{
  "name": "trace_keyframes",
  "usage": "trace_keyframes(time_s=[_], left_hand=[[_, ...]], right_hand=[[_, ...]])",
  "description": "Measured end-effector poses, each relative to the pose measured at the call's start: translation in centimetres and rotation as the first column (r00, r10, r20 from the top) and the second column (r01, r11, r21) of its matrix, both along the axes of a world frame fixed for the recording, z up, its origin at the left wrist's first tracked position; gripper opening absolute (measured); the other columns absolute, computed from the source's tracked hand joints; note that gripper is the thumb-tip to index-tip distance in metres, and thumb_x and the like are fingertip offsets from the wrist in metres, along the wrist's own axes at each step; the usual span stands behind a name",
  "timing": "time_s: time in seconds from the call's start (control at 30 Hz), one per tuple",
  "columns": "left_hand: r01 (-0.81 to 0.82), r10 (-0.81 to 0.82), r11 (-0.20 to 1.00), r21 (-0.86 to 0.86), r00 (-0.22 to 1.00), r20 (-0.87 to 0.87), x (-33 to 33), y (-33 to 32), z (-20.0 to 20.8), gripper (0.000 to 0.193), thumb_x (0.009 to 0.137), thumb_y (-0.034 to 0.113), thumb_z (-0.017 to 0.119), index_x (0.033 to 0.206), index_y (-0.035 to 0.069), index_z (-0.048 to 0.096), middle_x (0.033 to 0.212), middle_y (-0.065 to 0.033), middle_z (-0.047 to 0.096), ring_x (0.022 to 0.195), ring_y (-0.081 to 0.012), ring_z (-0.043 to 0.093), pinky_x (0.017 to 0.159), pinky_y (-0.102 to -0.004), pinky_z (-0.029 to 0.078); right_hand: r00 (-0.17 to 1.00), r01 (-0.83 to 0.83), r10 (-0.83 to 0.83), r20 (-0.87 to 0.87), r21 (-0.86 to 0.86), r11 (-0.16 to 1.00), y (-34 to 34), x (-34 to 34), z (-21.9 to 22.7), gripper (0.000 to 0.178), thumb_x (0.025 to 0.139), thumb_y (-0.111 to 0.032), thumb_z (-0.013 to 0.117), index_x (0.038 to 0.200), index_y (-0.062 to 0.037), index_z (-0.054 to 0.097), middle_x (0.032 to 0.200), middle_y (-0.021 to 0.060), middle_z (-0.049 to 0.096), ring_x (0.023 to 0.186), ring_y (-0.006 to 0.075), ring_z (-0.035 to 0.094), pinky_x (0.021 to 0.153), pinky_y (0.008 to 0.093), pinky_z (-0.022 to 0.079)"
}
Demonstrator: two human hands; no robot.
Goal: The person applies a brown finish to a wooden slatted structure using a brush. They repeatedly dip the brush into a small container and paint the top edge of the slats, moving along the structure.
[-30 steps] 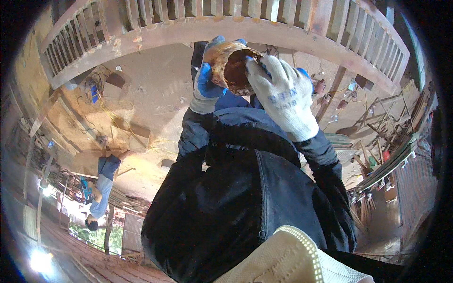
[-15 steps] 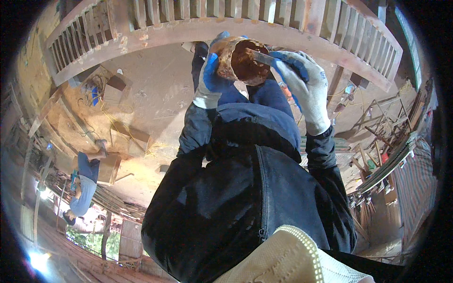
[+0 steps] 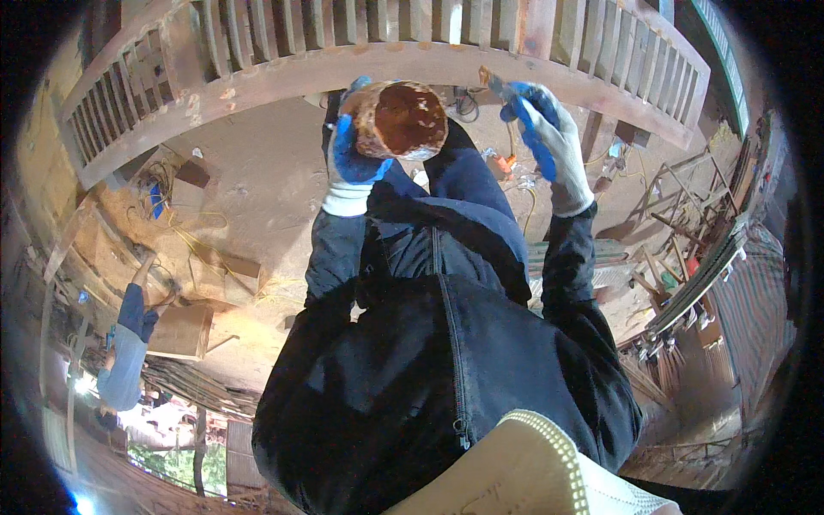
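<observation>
In my gloved left hand is a round pot, crusted brown outside and tilted so that its mouth faces me. A reddish-brown coating or paste lines the inside. My gloved right hand, to the right of the pot and apart from it, is closed around a flat scraper-like blade with brown matter at its tip. The blade's handle is hidden in the fingers. Both gloves are white with blue palms and fingers. Just beyond my hands runs a long curved wooden frame with upright slats.
Cables and an orange tool lie on the floor past my right leg. A wooden rack and scrap stand at right. At left are a wooden box, yellow cords and a person at work.
The blade has come out of the pot, and my right hand has moved it up and right. The pot has shifted left with my left hand. The person at left is bent lower.
</observation>
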State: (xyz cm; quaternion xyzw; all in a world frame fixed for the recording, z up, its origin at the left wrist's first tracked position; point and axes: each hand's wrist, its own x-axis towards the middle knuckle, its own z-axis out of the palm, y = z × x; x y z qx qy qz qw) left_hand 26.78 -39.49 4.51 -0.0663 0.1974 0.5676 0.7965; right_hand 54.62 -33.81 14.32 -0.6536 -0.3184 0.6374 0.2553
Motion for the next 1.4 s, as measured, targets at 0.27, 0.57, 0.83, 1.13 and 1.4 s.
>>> trace_keyframes(time_s=[0.27,0.57,0.83,1.13,1.4], left_hand=[[0.019,-0.019,1.0,0.011,0.998,-0.065,-1.6,-1.2,-1.7,0.069,0.095,0.045,0.054,0.149,0.01,0.031,0.15,-0.0106,0.038,0.138,-0.0293,0.037,0.114,-0.0514,0.031],[-0.014,0.014,1.0,-0.012,1.0,0.022,-1.3,-1.7,-2.2,0.07,0.093,0.043,0.057,0.149,0.01,0.032,0.15,-0.0122,0.037,0.139,-0.0293,0.035,0.114,-0.0533,0.03],[0.0,-0.001,1.0,-0.013,0.997,-0.073,-1.4,-1.5,-1.7,0.071,0.093,0.042,0.057,0.15,0.009,0.031,0.152,-0.0101,0.036,0.14,-0.0291,0.034,0.115,-0.0524,0.028],[-0.021,0.017,1.0,0.018,0.975,0.222,-2.0,-1.9,-2.4,0.069,0.093,0.04,0.057,0.15,0.012,0.031,0.153,-0.0085,0.035,0.141,-0.0276,0.032,0.117,-0.0521,0.023],[-0.05,0.063,0.997,-0.056,0.965,0.255,-2.6,-2.8,-3.0,0.069,0.093,0.04,0.058,0.15,0.011,0.032,0.153,-0.0092,0.035,0.141,-0.0278,0.032,0.116,-0.0531,0.023]], right_hand=[[0.722,-0.479,0.129,0.68,0.357,0.802,1.1,1.0,-5.2,0.027,0.096,-0.022,0.056,0.122,-0.0158,0.062,0.098,0.0092,0.068,0.081,0.0236,0.066,0.072,0.0353,0.051],[0.289,-0.756,0.068,0.955,0.184,0.629,1.2,-0.2,-4.8,0.031,0.092,-0.019,0.061,0.122,-0.0209,0.063,0.083,0.0082,0.057,0.077,0.0272,0.061,0.065,0.0403,0.05],[0.283,-0.722,0.138,0.949,0.116,0.682,-0.9,-1.5,-6.1,0.044,0.091,-0.02,0.062,0.134,-0.0235,0.056,0.086,0.0098,0.057,0.075,0.0277,0.062,0.062,0.0417,0.051],[0.398,-0.596,0.067,0.915,0.202,0.777,-0.5,-1.5,-6.1,0.029,0.092,-0.018,0.06,0.121,-0.0172,0.063,0.08,0.0125,0.055,0.072,0.0323,0.061,0.06,0.0438,0.048],[0.462,-0.606,0.116,0.879,0.217,0.765,-0.7,-1.6,-5.5,0.03,0.092,-0.016,0.06,0.121,-0.0178,0.063,0.08,0.0117,0.054,0.07,0.0313,0.059,0.061,0.0445,0.047]])
